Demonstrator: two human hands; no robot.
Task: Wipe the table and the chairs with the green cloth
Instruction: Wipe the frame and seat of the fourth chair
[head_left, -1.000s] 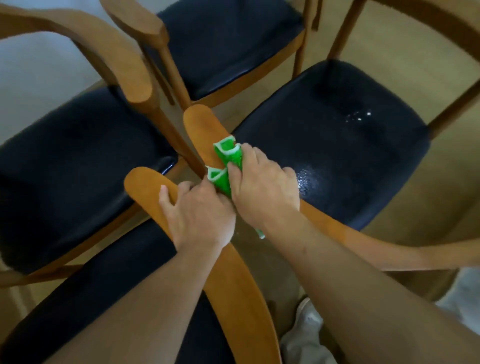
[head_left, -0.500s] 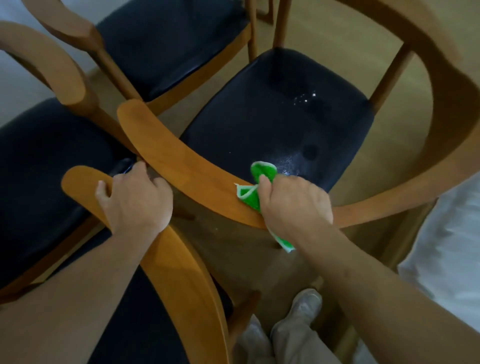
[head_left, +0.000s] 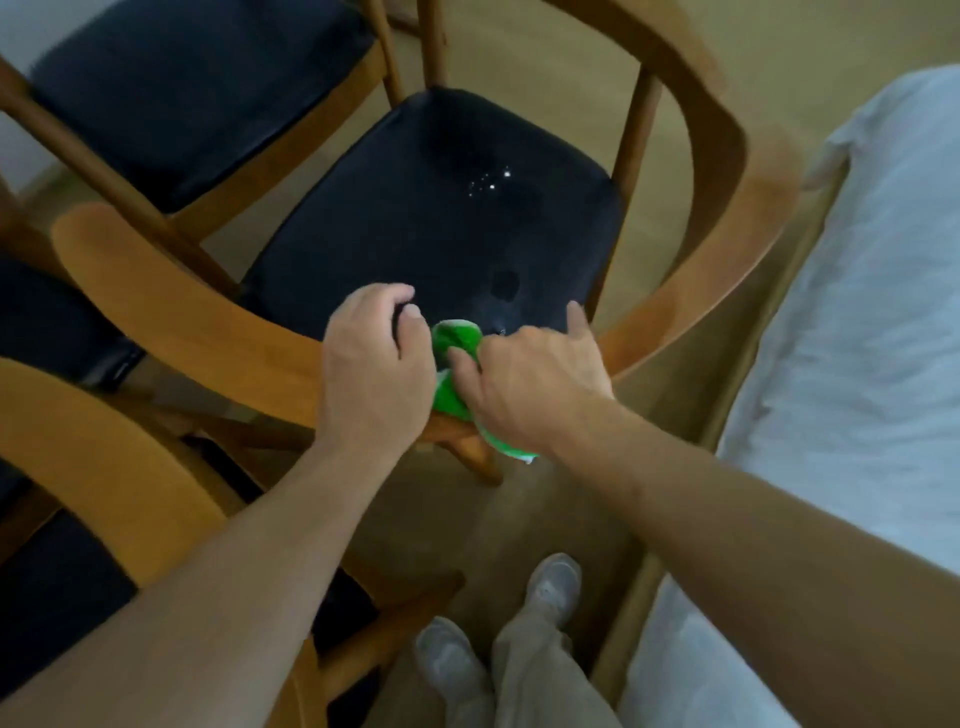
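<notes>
both hands on the chair rail (head_left: 208, 332): left hand (head_left: 371, 374) fingers curled over it, right hand (head_left: 530, 379) gripping green cloth (head_left: 454, 343).

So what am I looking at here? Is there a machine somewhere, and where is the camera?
No machine: this is a person, filmed by one wide camera worn on their head, looking down at their own arms. The right hand grips a green cloth against the curved wooden backrest of a chair with a black seat. The left hand rests curled on that same backrest beside the cloth. More chairs of this kind stand to the left. At the bottom are the person's shoes on the floor.
</notes>
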